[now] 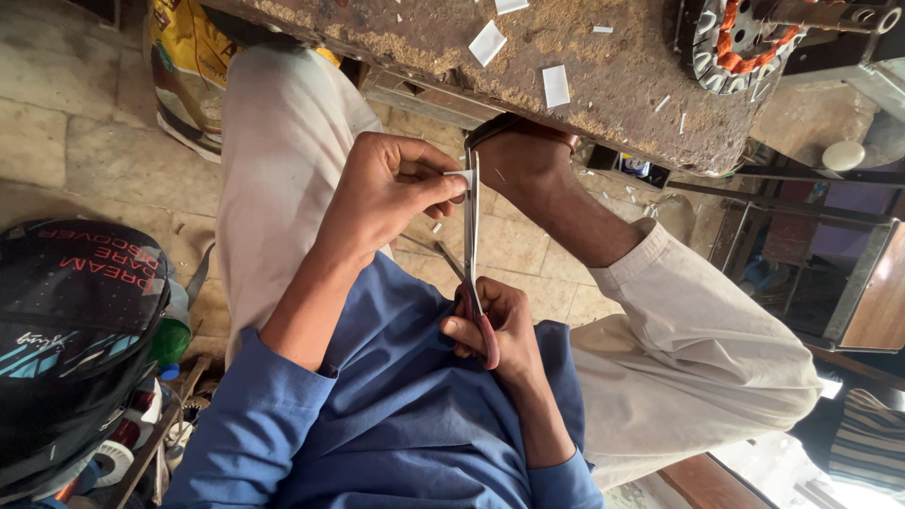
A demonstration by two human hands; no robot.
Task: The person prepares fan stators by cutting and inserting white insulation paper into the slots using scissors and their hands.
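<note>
Rusty table (603, 85), sawdust and white paper scraps (556, 85) scattered on top. Stone tile floor (75, 151) below. Left hand (382, 193) pinches a small paper strip (459, 176); right hand (500, 330) grips red-handled scissors (472, 245), blades at the strip.

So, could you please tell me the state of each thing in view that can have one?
Scissors: blades open, tips around the paper strip.
Paper strip: pinched, uncut at the blades.
Left hand: closed, pinching the strip.
Right hand: gripping the red scissor handles.
Cut paper pieces: lying loose on the workbench.
Motor stator: resting on the bench, orange windings exposed.
Backpack: lying on the floor; whether zipped, cannot tell.
</note>
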